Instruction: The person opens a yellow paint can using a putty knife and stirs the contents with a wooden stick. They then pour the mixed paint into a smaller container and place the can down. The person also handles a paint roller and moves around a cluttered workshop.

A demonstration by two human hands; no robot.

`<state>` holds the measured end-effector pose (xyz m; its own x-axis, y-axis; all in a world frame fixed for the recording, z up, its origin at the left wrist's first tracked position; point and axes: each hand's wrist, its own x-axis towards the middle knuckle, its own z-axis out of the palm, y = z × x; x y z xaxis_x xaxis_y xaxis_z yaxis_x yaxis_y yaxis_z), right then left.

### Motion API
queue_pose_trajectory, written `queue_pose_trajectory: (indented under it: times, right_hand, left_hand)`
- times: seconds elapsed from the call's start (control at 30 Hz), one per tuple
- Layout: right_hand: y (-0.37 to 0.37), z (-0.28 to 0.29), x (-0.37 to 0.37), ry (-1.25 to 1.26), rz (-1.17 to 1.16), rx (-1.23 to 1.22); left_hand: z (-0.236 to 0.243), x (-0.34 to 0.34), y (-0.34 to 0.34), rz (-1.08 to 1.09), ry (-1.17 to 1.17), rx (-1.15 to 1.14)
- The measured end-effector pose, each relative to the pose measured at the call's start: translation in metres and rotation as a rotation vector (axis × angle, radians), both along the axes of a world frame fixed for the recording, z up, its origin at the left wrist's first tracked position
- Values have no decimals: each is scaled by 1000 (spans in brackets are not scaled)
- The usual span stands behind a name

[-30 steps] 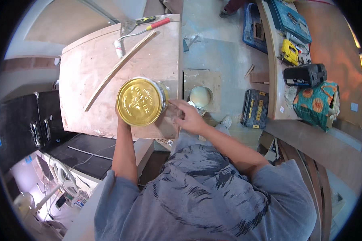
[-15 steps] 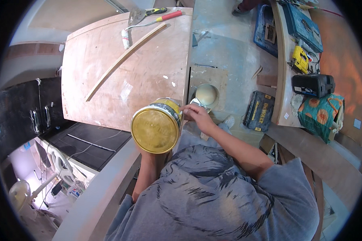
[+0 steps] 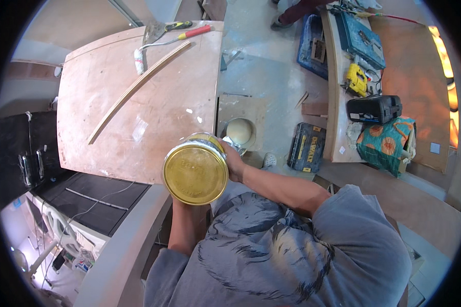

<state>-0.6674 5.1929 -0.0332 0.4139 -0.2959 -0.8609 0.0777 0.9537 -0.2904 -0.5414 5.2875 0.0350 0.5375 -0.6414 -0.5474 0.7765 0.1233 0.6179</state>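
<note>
A metal can (image 3: 195,174), probably a paint can, is held in front of my body, its gold round end facing up at me. My right hand (image 3: 232,161) is closed against the can's right side, its fingers partly hidden behind the can. My left hand (image 3: 183,207) supports the can from below and near. Only the wrist and forearm show there, and the can covers the fingers. Beyond the can stands a plywood-topped table (image 3: 174,92). A round tub of pale paint (image 3: 239,131) sits on the floor just past my right hand.
On the table lie a wood strip (image 3: 138,92), a paint roller (image 3: 139,61) and a scraper (image 3: 153,33). A black tool case (image 3: 306,146) stands on the floor. The right bench (image 3: 338,92) carries a yellow power tool (image 3: 357,80). Another person's leg (image 3: 297,13) shows far off.
My right hand has gone from a loose pinch beside the can to a grip on its side. The can's gold end faces me more fully. The view has shifted, moving the surroundings left and down.
</note>
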Motion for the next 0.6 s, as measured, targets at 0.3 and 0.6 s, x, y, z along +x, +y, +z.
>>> queue_pose_trajectory:
  times: [0.3, 0.6]
  right_hand:
    - [-73, 50, -94, -361, -123, -19]
    - [-213, 63, -234, -118, -116, -137]
  left_hand:
    - [15, -67, -64, -20, -192, -106]
    - [42, -213, -200, -49, -154, -100]
